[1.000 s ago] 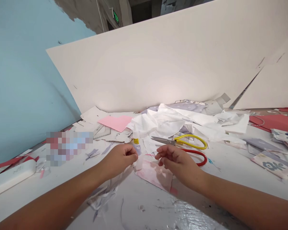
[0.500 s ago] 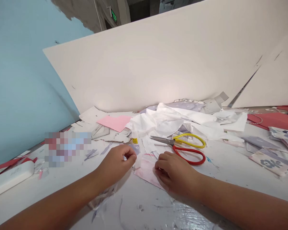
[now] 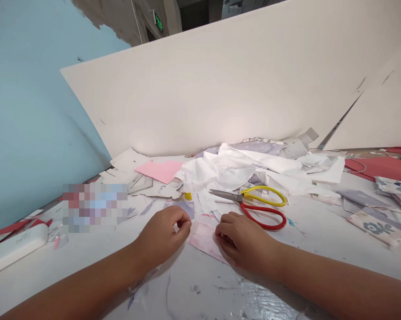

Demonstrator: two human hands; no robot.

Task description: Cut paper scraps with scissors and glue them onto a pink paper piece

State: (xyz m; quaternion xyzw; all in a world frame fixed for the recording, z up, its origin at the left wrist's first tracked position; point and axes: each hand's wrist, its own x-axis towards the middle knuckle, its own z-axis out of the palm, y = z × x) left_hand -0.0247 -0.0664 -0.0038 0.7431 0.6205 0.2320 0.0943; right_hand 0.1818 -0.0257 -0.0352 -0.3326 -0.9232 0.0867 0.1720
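Note:
A pale pink piece of paper (image 3: 205, 242) lies flat on the table between my hands. My right hand (image 3: 242, 235) rests on its right part, fingers curled and pressed together, holding it down. At its left edge, my left hand (image 3: 169, 231) is closed in a pinch of thumb and forefinger. A thin translucent piece (image 3: 194, 227) shows right at those fingertips; I cannot tell its kind. Scissors (image 3: 242, 196) with one yellow and one red handle lie partly spread behind my right hand. A clear glue bottle with a yellow label (image 3: 187, 195) stands beyond my left hand.
Crumpled white paper (image 3: 220, 166), a pink sheet (image 3: 159, 170) and torn card pile up along the white board (image 3: 220, 98). Patterned pieces (image 3: 377, 224) and a red sheet (image 3: 383, 167) lie at the right. A white case (image 3: 18, 249) sits at the left edge.
My left hand has shifted slightly at the paper's left edge, and more of a lavender scrap shows behind it. My right hand and the scissors have stayed put.

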